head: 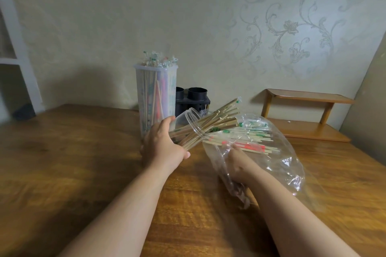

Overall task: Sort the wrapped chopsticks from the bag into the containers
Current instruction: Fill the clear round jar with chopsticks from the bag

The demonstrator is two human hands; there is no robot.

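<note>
Lying in the plastic bag [288,165], many wrapped chopsticks [246,144] are left at the fingertips of the right hand [238,162]; whether any is held cannot be told. A part-filled clear jar [188,119] is gripped by the left hand [163,144]; the tall container [155,94] is full.

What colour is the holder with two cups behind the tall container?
The holder is black; the head view shows it best.

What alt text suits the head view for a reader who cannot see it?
A person's left hand grips a clear jar, tilted with chopsticks fanning out of its mouth, while the right hand reaches into a clear bag of wrapped chopsticks lying on a wooden table. Behind stand a tall container full of chopsticks and a black holder.
</note>
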